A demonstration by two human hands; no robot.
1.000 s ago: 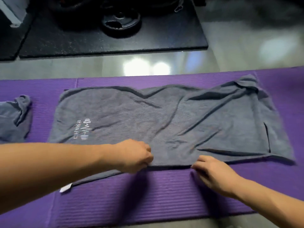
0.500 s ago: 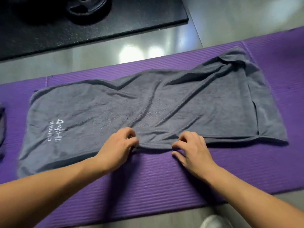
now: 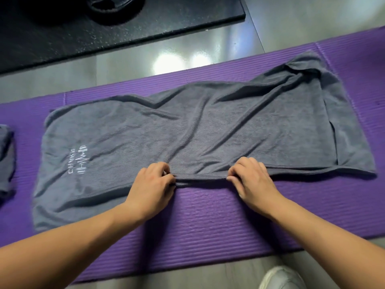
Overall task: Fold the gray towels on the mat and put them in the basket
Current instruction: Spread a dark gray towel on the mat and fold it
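One gray towel (image 3: 208, 130) lies spread on the purple mat (image 3: 208, 215), its long axis running left to right and tilting toward the upper right, logo end at the left; a second gray towel (image 3: 6, 159) sits bunched at the left edge of the frame, making two in all; left hand (image 3: 152, 184) and right hand (image 3: 250, 176) each pinch the near hem, the grip tight on cloth; glossy gray floor (image 3: 166, 44) surrounds the mat, with a black rubber slab (image 3: 104, 24) at upper left.
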